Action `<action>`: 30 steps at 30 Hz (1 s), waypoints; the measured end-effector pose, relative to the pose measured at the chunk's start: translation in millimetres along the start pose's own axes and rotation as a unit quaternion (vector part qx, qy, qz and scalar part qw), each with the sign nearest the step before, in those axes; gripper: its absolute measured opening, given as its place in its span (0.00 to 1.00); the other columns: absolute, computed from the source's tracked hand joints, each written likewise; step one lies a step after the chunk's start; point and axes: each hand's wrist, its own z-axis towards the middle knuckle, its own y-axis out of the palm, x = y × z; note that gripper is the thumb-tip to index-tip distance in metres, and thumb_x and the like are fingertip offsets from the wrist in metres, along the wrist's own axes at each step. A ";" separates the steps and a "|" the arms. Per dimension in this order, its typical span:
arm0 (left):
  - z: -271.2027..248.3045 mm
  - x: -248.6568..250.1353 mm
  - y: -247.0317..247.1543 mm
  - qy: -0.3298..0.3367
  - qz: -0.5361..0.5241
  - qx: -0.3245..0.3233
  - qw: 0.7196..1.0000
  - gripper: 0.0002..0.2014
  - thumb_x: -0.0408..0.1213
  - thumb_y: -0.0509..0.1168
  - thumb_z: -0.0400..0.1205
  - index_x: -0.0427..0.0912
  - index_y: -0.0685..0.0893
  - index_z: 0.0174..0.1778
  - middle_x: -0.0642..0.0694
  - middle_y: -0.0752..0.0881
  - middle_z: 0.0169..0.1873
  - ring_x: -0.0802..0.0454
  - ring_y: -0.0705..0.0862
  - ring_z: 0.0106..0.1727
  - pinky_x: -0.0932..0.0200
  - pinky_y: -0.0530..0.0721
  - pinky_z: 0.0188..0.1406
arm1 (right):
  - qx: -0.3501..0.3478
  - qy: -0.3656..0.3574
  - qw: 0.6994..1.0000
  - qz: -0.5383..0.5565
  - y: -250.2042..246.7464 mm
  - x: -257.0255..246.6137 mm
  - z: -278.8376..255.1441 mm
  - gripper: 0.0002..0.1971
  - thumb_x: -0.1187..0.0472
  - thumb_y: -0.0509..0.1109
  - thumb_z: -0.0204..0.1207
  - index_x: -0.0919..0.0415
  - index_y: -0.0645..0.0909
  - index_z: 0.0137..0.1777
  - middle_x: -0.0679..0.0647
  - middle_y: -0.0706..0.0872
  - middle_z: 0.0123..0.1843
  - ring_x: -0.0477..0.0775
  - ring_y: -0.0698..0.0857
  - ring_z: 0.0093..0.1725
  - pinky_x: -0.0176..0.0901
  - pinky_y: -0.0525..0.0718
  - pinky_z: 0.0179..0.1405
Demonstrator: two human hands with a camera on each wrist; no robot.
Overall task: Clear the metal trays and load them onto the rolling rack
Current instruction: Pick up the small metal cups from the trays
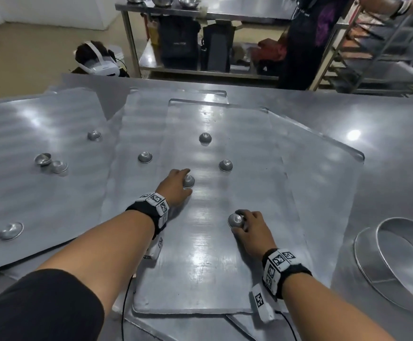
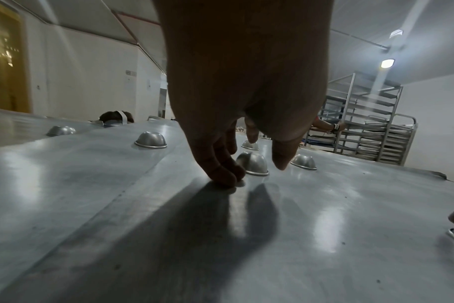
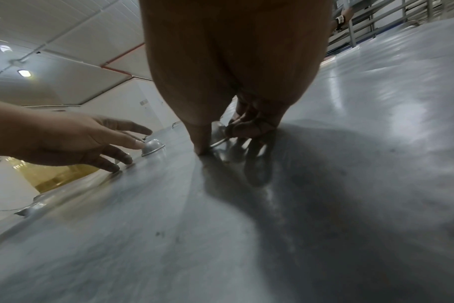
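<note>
Head view: right hand [image 1: 249,225] pinches tilted mould [image 1: 235,219] on tray [image 1: 200,279].

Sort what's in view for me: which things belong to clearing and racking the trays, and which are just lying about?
Job:
- centre metal tray
- left tray
- small metal cups, such as the one the right hand grips and the one under the left hand
- rolling rack

Lying about:
- large round pans
- steel bowls
- black bags
</note>
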 end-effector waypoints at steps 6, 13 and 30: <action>9.1 -11.2 8.3 0.018 0.042 0.007 0.999 0.27 0.43 0.67 0.80 0.50 0.75 0.77 0.43 0.72 0.73 0.36 0.82 0.64 0.50 0.79 0.65 | 0.008 0.003 1.000 -0.003 2.1 1.5 1.6 0.23 0.52 0.75 0.76 0.45 0.77 0.71 0.46 0.72 0.64 0.49 0.80 0.54 0.39 0.77 0.57; -3.0 -14.2 12.4 0.064 0.020 0.061 0.996 0.14 0.43 0.67 0.82 0.43 0.82 0.62 0.43 0.81 0.63 0.39 0.84 0.55 0.52 0.78 0.50 | 0.011 0.019 1.000 0.003 2.0 -3.0 0.2 0.22 0.51 0.75 0.75 0.46 0.76 0.68 0.45 0.71 0.62 0.50 0.81 0.53 0.40 0.78 0.54; -53.6 -5.7 21.4 0.063 -0.044 0.024 0.997 0.22 0.48 0.73 0.77 0.48 0.81 0.67 0.49 0.80 0.59 0.48 0.82 0.56 0.53 0.81 0.58 | 0.018 0.049 0.997 0.050 -2.5 -15.5 0.0 0.35 0.51 0.78 0.71 0.53 0.74 0.79 0.54 0.76 0.68 0.56 0.81 0.66 0.52 0.80 0.70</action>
